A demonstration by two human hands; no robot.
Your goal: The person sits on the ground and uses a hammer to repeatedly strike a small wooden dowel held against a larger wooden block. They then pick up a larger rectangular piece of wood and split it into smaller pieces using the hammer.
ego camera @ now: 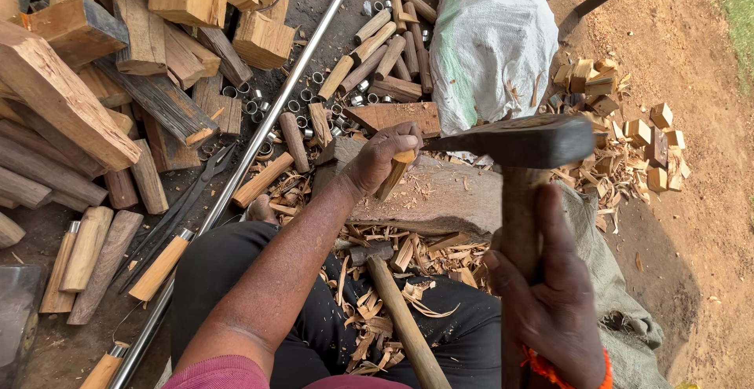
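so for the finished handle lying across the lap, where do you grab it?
Grip the wooden handle at mid-shaft, coming from above with the fingers wrapping across it. It is a long, round stick lying slantwise on the lap amid wood shavings, and its mid-length is bare. Both hands are busy: left hand, right hand.

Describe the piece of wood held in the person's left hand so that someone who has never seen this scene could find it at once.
Start at the big white sack at the top, then drop to the flat chopping block below it. There the left hand stands a short pale wooden peg tilted on the block, under the adze-like blade raised by the right hand. Unlike the loose pegs around, it alone is gripped.
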